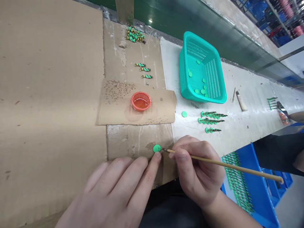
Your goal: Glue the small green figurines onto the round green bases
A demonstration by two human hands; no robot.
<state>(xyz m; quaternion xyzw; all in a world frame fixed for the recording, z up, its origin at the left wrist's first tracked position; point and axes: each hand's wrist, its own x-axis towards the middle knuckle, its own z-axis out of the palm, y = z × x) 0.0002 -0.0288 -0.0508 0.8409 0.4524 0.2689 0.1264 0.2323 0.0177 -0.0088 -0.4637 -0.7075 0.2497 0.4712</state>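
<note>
My left hand (118,190) lies flat on the cardboard with its fingers stretched out, and one fingertip touches a small green disc (157,148). My right hand (197,171) pinches a thin wooden brush (225,165), its tip resting at the disc's right edge. An orange cup of reddish liquid (141,101) stands on a cardboard piece behind the disc.
A teal basket (215,79) holding several green discs stands at the back right. Painted green pieces (211,121) lie in rows in front of it, with more (143,68) and a pile (135,34) further back. A blue bin (258,190) sits low right.
</note>
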